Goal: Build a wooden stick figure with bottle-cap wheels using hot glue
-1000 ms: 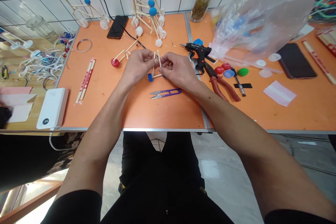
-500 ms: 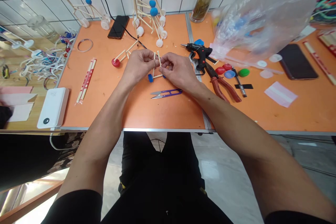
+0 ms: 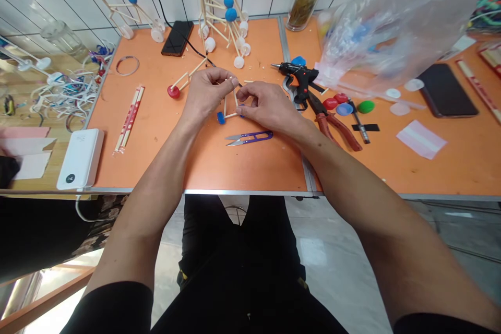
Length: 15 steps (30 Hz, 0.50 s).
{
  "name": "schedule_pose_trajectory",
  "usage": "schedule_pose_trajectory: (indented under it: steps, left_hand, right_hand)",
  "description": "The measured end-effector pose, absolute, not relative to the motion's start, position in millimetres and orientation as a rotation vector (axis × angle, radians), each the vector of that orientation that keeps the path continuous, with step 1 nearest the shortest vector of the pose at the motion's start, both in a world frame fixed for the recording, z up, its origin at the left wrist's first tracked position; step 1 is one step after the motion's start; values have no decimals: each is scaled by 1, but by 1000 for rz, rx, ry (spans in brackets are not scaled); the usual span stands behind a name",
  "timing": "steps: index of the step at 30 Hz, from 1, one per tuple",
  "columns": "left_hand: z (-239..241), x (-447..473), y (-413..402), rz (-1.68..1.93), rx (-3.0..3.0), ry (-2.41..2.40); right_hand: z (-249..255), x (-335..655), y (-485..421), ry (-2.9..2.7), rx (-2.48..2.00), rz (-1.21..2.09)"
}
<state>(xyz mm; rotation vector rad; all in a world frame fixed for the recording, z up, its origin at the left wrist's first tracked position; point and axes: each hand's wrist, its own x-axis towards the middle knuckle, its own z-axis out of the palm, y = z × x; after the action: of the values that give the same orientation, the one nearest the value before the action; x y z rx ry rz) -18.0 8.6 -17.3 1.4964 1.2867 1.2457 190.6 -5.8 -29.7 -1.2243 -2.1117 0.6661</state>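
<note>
A small frame of thin wooden sticks [image 3: 230,114] stands between my hands, with a blue bottle cap [image 3: 221,118] at its left foot and another, partly covered, at its right. My left hand [image 3: 211,93] is closed in a pinch above the upper end of the sticks; its fingertips hide what they grip. My right hand [image 3: 266,104] pinches the right side of the frame by the covered cap. Just below lie purple thread snips [image 3: 250,138]. Left of my left hand, a stick piece with a red cap [image 3: 173,92] rests on the table.
Finished-looking stick models with blue balls [image 3: 230,14] stand at the back. To the right lie a black glue gun [image 3: 300,79], red-handled pliers [image 3: 338,128], loose caps [image 3: 344,109] and a phone [image 3: 446,91]. Wrapped chopsticks [image 3: 129,120] and a white power bank [image 3: 81,159] are left.
My left fingertips have risen slightly from the sticks' upper part. The frame's left side has shifted a little left, and my right fingers sit lower, near the right cap.
</note>
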Motion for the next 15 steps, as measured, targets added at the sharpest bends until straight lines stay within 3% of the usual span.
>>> schedule_pose_trajectory:
  steps: [15]
  left_hand:
    - [-6, -23, 4, 1273, 1485, 1310]
  right_hand:
    - [-40, 189, -2, -2297, -1205, 578]
